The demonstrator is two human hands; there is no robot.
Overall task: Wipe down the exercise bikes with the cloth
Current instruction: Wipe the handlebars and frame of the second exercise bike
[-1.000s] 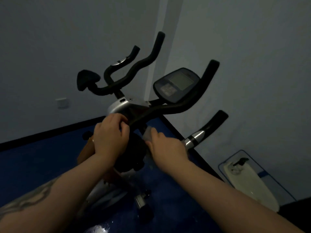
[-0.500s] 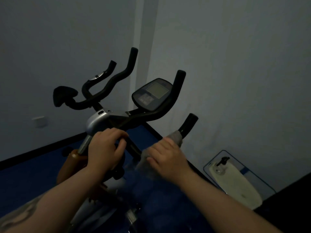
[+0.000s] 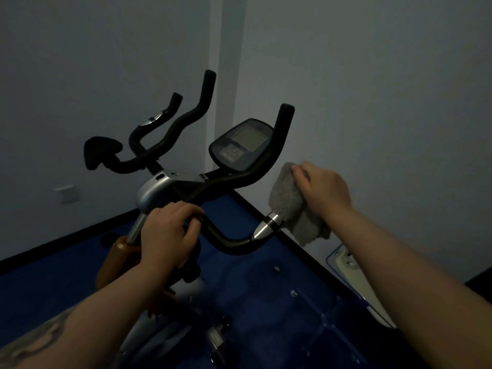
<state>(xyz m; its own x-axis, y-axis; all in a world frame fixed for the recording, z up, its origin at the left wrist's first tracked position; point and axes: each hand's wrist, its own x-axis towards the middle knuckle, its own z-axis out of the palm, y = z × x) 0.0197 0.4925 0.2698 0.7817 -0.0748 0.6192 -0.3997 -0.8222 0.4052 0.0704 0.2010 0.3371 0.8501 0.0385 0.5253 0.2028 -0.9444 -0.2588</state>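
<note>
An exercise bike [image 3: 157, 191] with black curved handlebars and a silver stem stands in front of me in dim light. Its console [image 3: 241, 143] with a grey screen sits between the bars. My left hand [image 3: 167, 235] is wrapped around the lower handlebar near the stem. My right hand [image 3: 320, 191] holds a grey cloth [image 3: 290, 205] folded over the end of the right lower grip, just past the silver collar [image 3: 267, 226]. The grip's tip is hidden under the cloth.
The bike stands in a room corner with pale walls close behind and to the right. The floor [image 3: 266, 288] is blue, with a black skirting along the walls. A white flat object [image 3: 356, 283] leans low against the right wall. A wall socket [image 3: 66, 193] is at left.
My right hand has slid the cloth outward along the right lower grip, from near the stem to its end. My left hand has stayed on the bar. The view has shifted.
</note>
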